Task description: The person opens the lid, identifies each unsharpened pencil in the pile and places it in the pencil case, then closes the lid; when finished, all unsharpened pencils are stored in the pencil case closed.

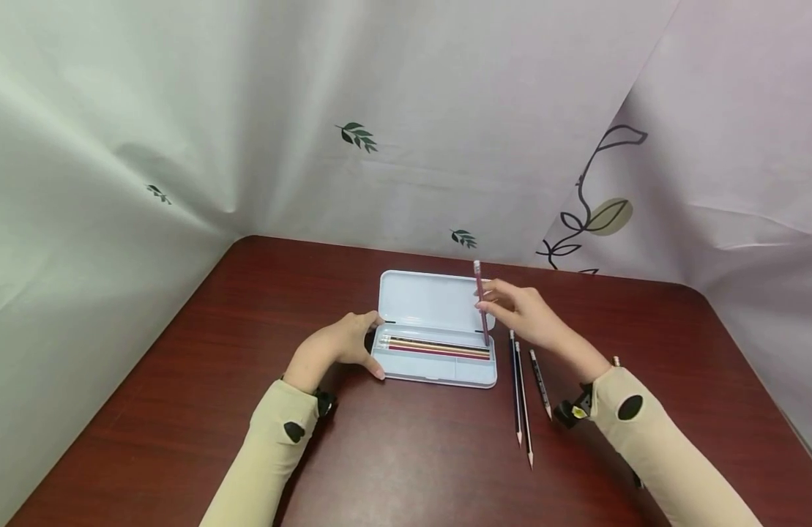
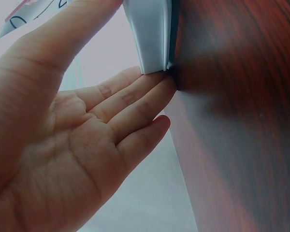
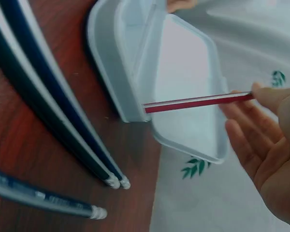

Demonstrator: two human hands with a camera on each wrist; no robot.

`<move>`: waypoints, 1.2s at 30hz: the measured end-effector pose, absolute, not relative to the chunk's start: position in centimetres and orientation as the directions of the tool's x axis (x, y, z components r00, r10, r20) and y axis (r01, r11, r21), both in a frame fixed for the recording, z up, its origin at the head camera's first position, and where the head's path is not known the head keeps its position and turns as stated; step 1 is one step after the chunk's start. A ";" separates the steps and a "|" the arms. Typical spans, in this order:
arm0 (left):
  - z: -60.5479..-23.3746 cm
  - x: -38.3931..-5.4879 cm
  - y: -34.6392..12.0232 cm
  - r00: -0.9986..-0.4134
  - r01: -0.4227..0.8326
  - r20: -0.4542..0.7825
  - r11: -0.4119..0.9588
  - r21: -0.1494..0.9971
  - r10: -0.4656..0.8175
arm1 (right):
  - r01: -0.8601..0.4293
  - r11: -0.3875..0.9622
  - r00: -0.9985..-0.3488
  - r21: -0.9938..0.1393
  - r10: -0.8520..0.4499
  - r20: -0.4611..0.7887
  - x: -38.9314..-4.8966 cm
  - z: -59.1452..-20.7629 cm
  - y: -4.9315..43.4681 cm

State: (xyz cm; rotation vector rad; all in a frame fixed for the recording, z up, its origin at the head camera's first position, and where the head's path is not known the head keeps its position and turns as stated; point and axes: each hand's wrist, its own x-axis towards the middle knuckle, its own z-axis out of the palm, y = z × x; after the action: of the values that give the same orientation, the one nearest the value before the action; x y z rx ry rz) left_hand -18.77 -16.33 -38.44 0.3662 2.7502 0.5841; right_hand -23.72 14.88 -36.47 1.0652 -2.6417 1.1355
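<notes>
A pale blue pencil case (image 1: 438,369) lies with its lid (image 1: 428,300) folded back. Several pencils (image 1: 438,349) lie side by side in its long compartment. My right hand (image 1: 520,315) pinches a red pencil (image 1: 482,296) between thumb and fingers. That pencil stands nearly upright, eraser end up, its lower end at the right end of the compartment. My left hand (image 1: 346,342) grips the case's left end, thumb at the front corner and fingers at the back. In the left wrist view, the fingers touch the case (image 2: 152,43) and the palm is bare.
Right of the case, two dark striped pencils (image 1: 520,410) and a shorter patterned one (image 1: 540,384) lie on the brown table (image 1: 406,454), tips toward the front. White cloth with leaf prints (image 1: 406,183) hangs behind the table.
</notes>
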 end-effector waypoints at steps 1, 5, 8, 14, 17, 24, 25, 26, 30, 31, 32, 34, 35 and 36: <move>-38.4 -18.8 -16.3 -0.921 0.181 -0.242 0.885 0.429 0.305 | -0.643 0.485 -0.741 -0.592 -0.590 0.321 -23.7 -36.6 14.6; -38.3 -18.7 -16.2 -0.924 0.175 -0.238 0.885 0.432 0.300 | -0.715 0.508 -0.681 -0.481 -0.663 0.312 -23.6 -37.4 13.8; -38.3 -18.7 -16.1 -0.923 0.167 -0.246 0.883 0.440 0.297 | -0.738 0.549 -0.662 -0.393 -0.700 0.266 -23.4 -38.2 13.2; -38.5 -18.7 -15.9 -0.924 0.160 -0.246 0.882 0.444 0.291 | -0.772 0.582 -0.633 -0.256 -0.743 0.216 -23.2 -38.9 11.8; -38.6 -18.7 -15.9 -0.925 0.165 -0.239 0.879 0.447 0.295 | -0.776 0.593 -0.629 -0.215 -0.752 0.197 -23.3 -39.0 11.3; -38.6 -18.8 -15.8 -0.925 0.164 -0.245 0.887 0.431 0.290 | -0.776 0.613 -0.630 -0.146 -0.760 0.158 -23.1 -39.0 10.7; -38.5 -18.8 -15.8 -0.925 0.164 -0.245 0.888 0.429 0.290 | -0.777 0.614 -0.630 -0.141 -0.761 0.154 -23.1 -39.0 10.6; -38.5 -18.8 -15.8 -0.925 0.164 -0.245 0.888 0.430 0.289 | -0.777 0.614 -0.629 -0.136 -0.763 0.148 -23.0 -38.9 10.5; -38.5 -18.8 -16.0 -0.925 0.162 -0.247 0.889 0.427 0.287 | -0.793 0.598 -0.609 -0.119 -0.784 0.118 -23.0 -38.7 10.4; -38.5 -18.8 -16.0 -0.925 0.162 -0.248 0.890 0.427 0.287 | -0.797 0.593 -0.603 -0.113 -0.789 0.117 -23.0 -38.6 10.3; -38.6 -18.8 -16.1 -0.925 0.162 -0.248 0.891 0.425 0.286 | -0.801 0.590 -0.599 -0.107 -0.792 0.116 -23.0 -38.5 10.3; -38.5 -18.8 -16.2 -0.925 0.161 -0.250 0.891 0.424 0.286 | -0.799 0.592 -0.601 -0.106 -0.790 0.117 -23.0 -38.4 10.3; -38.5 -18.8 -16.3 -0.925 0.160 -0.251 0.892 0.423 0.285 | -0.795 0.597 -0.607 -0.108 -0.787 0.115 -23.0 -38.2 10.4; -38.5 -18.8 -16.3 -0.925 0.158 -0.252 0.892 0.424 0.284 | -0.790 0.603 -0.613 -0.113 -0.782 0.111 -22.9 -38.2 10.4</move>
State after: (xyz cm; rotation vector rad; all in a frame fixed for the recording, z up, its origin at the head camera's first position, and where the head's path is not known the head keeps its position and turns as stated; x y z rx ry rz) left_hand -18.78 -16.30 -38.51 0.3302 2.7493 0.5795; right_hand -22.93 10.39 -38.16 1.3587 -2.7670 0.2333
